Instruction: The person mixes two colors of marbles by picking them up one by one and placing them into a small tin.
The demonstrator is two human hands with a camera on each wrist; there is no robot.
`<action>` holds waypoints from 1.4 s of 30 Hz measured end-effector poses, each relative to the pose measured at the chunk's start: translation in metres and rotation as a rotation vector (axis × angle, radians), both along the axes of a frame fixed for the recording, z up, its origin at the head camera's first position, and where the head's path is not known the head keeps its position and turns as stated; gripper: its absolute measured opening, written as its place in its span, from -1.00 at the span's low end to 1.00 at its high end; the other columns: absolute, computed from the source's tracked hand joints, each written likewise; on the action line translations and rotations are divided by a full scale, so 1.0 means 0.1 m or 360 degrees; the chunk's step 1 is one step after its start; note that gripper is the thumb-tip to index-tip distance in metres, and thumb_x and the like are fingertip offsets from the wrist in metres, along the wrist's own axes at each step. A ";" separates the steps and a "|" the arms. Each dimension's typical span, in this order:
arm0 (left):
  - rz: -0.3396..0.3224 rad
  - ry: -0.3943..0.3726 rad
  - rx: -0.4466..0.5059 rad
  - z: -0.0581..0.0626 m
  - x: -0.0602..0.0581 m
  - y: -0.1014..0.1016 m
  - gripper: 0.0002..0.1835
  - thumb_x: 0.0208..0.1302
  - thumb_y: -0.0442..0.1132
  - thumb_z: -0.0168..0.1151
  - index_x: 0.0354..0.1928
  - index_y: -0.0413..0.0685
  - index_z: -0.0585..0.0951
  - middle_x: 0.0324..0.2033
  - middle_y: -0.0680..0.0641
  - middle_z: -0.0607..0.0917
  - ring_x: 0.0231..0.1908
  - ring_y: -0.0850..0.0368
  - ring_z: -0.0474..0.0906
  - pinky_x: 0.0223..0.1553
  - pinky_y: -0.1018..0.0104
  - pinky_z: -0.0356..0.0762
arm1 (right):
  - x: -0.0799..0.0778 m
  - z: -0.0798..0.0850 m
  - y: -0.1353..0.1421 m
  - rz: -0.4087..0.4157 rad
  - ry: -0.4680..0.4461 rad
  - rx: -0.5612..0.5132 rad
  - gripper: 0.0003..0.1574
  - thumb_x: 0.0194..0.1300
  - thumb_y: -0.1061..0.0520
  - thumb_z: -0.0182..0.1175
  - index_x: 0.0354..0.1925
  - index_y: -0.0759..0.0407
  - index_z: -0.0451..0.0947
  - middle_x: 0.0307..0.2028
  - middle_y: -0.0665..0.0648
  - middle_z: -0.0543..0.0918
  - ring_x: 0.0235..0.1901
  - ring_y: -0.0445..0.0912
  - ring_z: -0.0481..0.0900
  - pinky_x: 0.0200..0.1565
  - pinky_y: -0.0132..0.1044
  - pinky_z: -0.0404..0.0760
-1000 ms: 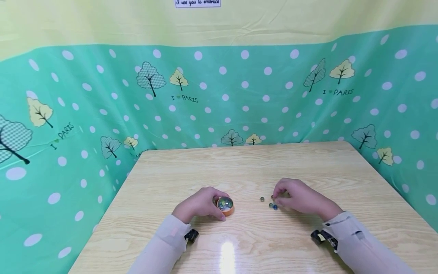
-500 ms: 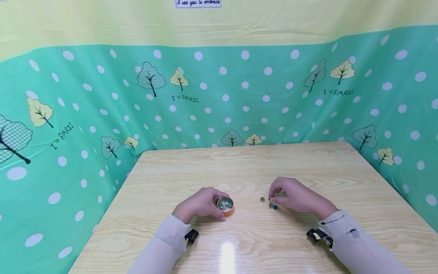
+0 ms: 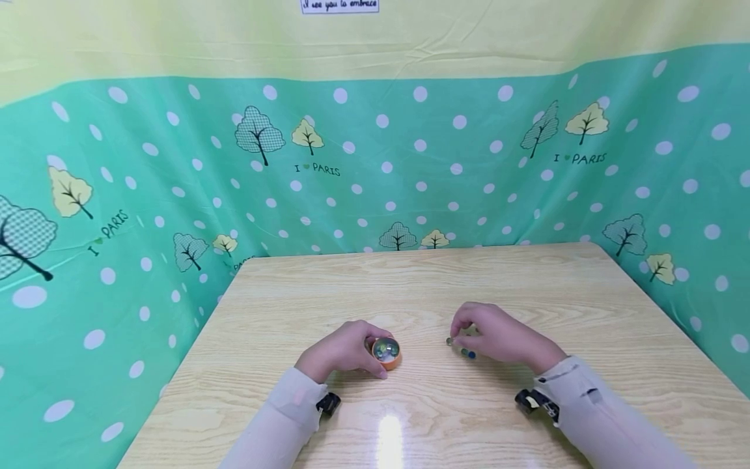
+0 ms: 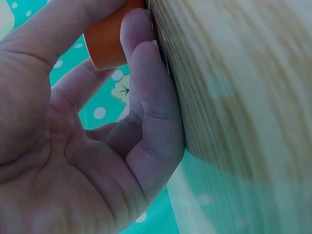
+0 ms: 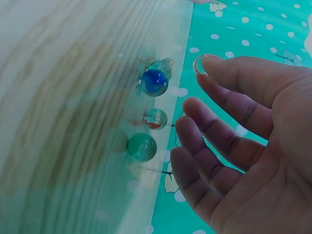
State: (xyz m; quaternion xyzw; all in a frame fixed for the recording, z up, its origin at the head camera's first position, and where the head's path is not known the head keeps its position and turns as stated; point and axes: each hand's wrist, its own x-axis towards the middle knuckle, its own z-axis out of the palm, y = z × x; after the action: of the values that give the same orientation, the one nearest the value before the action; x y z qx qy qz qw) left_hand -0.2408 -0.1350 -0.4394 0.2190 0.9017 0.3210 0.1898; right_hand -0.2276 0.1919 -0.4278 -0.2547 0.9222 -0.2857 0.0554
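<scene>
My left hand [image 3: 346,350] holds a small orange cup [image 3: 392,365] on the table, thumb on the near side and fingers round the back. Glassy marbles [image 3: 385,350] show inside it. The left wrist view catches only the cup's orange wall [image 4: 106,46] beside the fingers. To the right, my right hand [image 3: 498,333] pinches a clear marble [image 5: 199,65] between thumb and index finger, its other fingers loosely bent. Close by on the table lie a blue marble [image 5: 154,82], a green marble [image 5: 142,147] and a clear marble with red [image 5: 156,119]. Another clear marble [image 5: 166,66] is partly hidden behind the blue one.
The light wood table [image 3: 328,286] reaches back to a green dotted cloth [image 3: 418,163], which also hangs along both sides. A black strap device [image 3: 329,404] sits at the left wrist and another device [image 3: 536,402] at the right.
My right hand has moved left, from over the marble group to the leftmost marble, with its thumb and index finger together. The left hand and the cup have stayed in place.
</scene>
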 end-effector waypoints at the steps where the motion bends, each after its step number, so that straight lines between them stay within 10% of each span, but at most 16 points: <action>1: 0.0004 -0.0003 0.0000 0.00 0.00 0.00 -0.28 -0.15 -0.13 0.76 0.18 0.15 0.73 0.00 0.11 0.74 -0.08 0.22 0.62 0.03 0.17 0.62 | 0.00 0.00 -0.01 0.0005 0.0002 -0.0003 -0.93 0.36 0.10 0.40 -0.21 -0.08 0.69 -0.21 -0.16 0.63 -0.11 -0.14 0.61 -0.07 -0.15 0.65; 42: -0.0011 -0.0024 0.0006 0.00 -0.02 0.00 -0.31 -0.15 -0.10 0.76 0.15 0.15 0.74 -0.07 0.14 0.76 -0.12 0.21 0.62 0.03 0.16 0.59 | -0.07 0.04 -0.50 0.0120 0.0013 -0.0023 -0.92 0.36 0.12 0.39 -0.25 -0.11 0.71 -0.18 -0.15 0.63 -0.04 -0.09 0.65 0.05 -0.10 0.64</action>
State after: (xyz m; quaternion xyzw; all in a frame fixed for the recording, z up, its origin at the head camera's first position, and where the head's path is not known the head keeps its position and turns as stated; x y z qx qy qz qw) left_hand -0.2428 -0.1352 -0.4395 0.2201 0.8988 0.3237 0.1974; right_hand -0.2343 0.1415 -0.4235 -0.2907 0.9101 -0.2891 0.0606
